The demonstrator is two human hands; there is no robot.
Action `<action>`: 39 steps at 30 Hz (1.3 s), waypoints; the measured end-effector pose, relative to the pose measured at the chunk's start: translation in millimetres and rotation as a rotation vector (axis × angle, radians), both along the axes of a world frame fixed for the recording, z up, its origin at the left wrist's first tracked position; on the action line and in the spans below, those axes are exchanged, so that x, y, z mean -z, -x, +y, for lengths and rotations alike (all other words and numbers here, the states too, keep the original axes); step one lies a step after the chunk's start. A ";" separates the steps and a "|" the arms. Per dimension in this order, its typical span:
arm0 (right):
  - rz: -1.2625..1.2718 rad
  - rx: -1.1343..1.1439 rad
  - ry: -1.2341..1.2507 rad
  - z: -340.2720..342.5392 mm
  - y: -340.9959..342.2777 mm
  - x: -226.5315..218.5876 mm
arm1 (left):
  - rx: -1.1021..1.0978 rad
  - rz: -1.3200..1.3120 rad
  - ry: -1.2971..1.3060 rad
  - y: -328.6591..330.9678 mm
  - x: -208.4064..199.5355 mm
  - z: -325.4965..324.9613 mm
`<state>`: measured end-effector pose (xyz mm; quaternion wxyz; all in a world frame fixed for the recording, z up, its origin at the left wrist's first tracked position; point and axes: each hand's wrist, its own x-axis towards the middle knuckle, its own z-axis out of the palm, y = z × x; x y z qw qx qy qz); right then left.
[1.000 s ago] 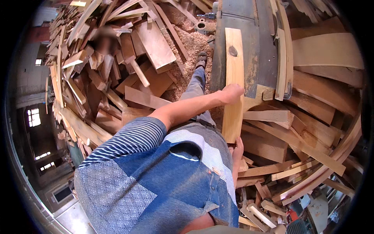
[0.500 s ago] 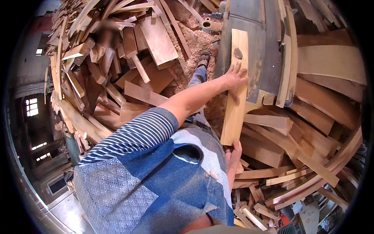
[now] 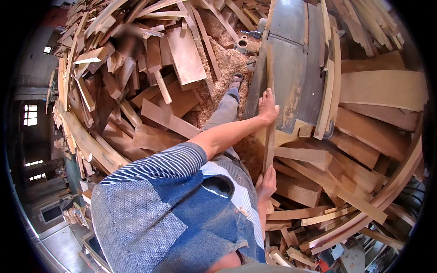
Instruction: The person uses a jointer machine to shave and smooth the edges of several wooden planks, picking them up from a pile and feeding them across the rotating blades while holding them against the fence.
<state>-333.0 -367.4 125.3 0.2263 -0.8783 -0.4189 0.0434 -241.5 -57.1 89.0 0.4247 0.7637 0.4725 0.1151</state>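
Observation:
A wooden board [image 3: 269, 141] stands on its narrow edge, its length running away from me along the left part of a grey metal machine table [image 3: 291, 59]. Around its middle, my left hand [image 3: 268, 107] is closed over the upper edge. My right hand [image 3: 266, 184] grips the near end, which sticks out past the table's near edge. The board hides part of the right-hand fingers. Wood dust lies on the metal beside the board.
Long wooden strips [image 3: 334, 86] lie along the table's right side. Stacked planks [image 3: 382, 88] fill the right. At the left is a big heap of offcuts [image 3: 184, 54], with shavings [image 3: 224, 57] on the floor. My foot [image 3: 236, 79] rests among them.
The board has turned from lying flat, wide face up, to standing on its edge. My left hand has shifted from lying spread on its face to grasping the edge.

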 end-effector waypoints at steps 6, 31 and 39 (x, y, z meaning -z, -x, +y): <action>-0.024 0.012 0.068 42.4 -3.5 25.1 | -0.005 -0.066 -0.103 -15.5 10.8 20.8; -0.050 -0.034 0.341 246.4 -139.1 25.7 | 0.132 -0.227 -0.166 18.2 34.3 140.9; -0.056 -0.034 0.396 376.2 -233.6 26.7 | -0.065 0.159 0.045 189.6 73.6 111.2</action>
